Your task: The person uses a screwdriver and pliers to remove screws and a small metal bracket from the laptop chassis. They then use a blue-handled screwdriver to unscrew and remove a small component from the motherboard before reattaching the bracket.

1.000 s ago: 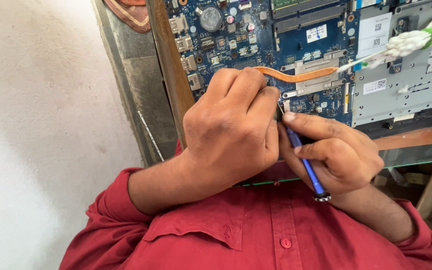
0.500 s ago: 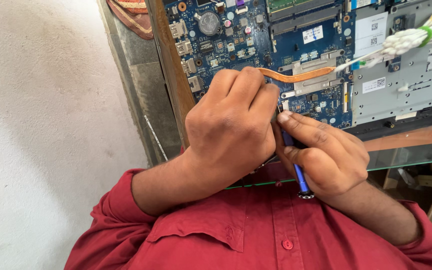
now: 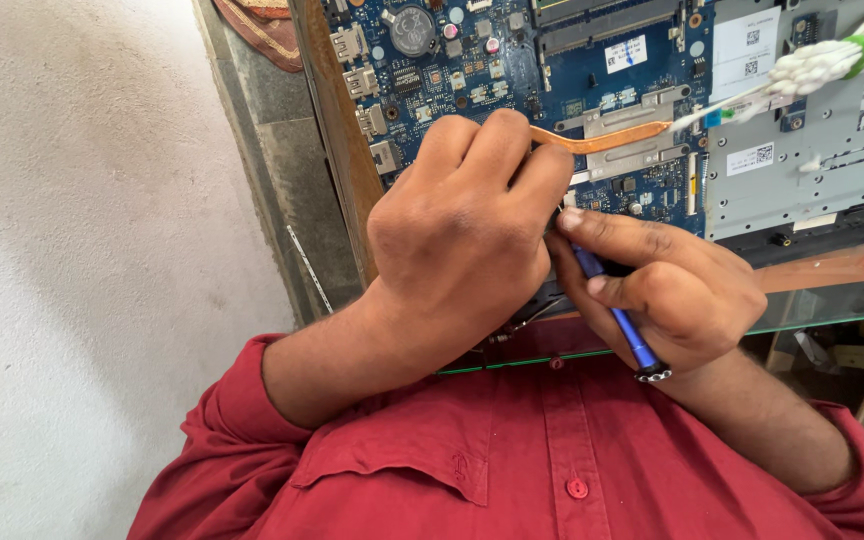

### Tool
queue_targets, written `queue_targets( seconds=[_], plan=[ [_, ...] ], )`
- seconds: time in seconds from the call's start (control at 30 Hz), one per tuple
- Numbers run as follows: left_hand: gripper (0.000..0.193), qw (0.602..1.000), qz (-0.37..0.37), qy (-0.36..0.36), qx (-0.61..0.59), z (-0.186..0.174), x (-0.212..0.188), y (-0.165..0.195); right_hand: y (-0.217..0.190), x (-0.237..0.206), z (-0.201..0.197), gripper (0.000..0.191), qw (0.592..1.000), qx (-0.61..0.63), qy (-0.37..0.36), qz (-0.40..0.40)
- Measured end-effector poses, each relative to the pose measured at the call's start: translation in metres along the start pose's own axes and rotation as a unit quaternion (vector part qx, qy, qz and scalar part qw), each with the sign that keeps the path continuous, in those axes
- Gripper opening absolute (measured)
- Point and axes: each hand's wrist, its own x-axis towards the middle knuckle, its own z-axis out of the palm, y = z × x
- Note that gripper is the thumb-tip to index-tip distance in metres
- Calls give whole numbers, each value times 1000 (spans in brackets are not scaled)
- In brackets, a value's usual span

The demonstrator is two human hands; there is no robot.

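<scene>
My left hand [image 3: 462, 240] is curled into a fist over the lower edge of a blue laptop motherboard [image 3: 472, 60]; what lies under its fingers is hidden. My right hand [image 3: 672, 285] grips a slim blue screwdriver [image 3: 624, 330]. The screwdriver's tip points up into the gap beside my left fingers, and its silver end cap sticks out below my palm. The two hands touch at the fingertips. A copper heat pipe [image 3: 602, 138] runs across the board just above them.
A grey metal laptop frame [image 3: 812, 170] lies right of the board. A bundle of white cotton swabs [image 3: 822, 62] rests on it. A brown wooden table edge [image 3: 327, 130] runs down the left side, with a pale wall [image 3: 82, 250] beyond it. My red shirt [image 3: 512, 460] fills the bottom.
Both hands stay over the same spot on the board. My right hand has shifted its grip slightly, and the screwdriver's end cap has swung a little.
</scene>
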Motion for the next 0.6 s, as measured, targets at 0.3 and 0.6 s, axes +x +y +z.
queue_targets(
  seconds=[0.3,0.6],
  plan=[
    [11,1000,-7,-19,-5,1,-2,0,-1,-2,-1,41,1000,3,2,14],
    [15,999,-9,-33,-15,3,-7,-1,1,-5,-2,40,1000,10,0,10]
  ],
)
